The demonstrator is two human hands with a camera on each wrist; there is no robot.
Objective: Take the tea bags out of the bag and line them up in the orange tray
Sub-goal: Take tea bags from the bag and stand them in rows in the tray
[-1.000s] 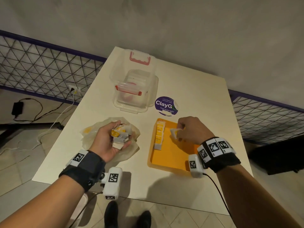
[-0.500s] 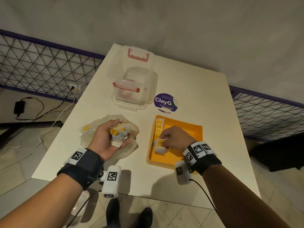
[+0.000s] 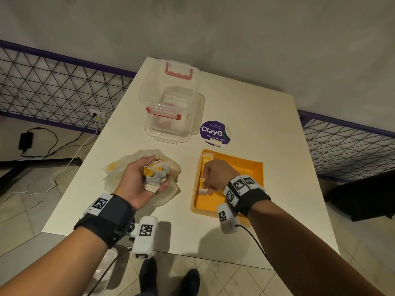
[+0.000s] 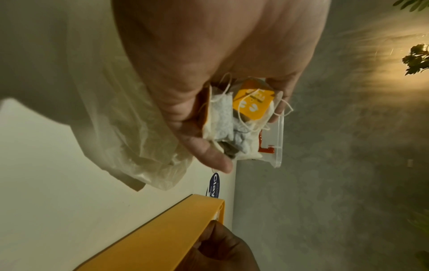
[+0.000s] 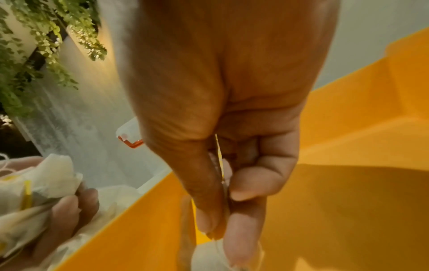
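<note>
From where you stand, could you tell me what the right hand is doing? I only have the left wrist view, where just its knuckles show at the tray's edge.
Observer: The right hand pinches a tea bag between thumb and forefinger, low inside the orange tray.
Operator: Thank you. Are any bags already lined up there?
Observer: Yes, in the head view a row of tea bags runs along the tray's left wall, partly hidden by that hand.
Operator: And what lies under my left hand?
Observer: The left hand, gripping a bunch of tea bags, is above the crumpled plastic bag on the table.
</note>
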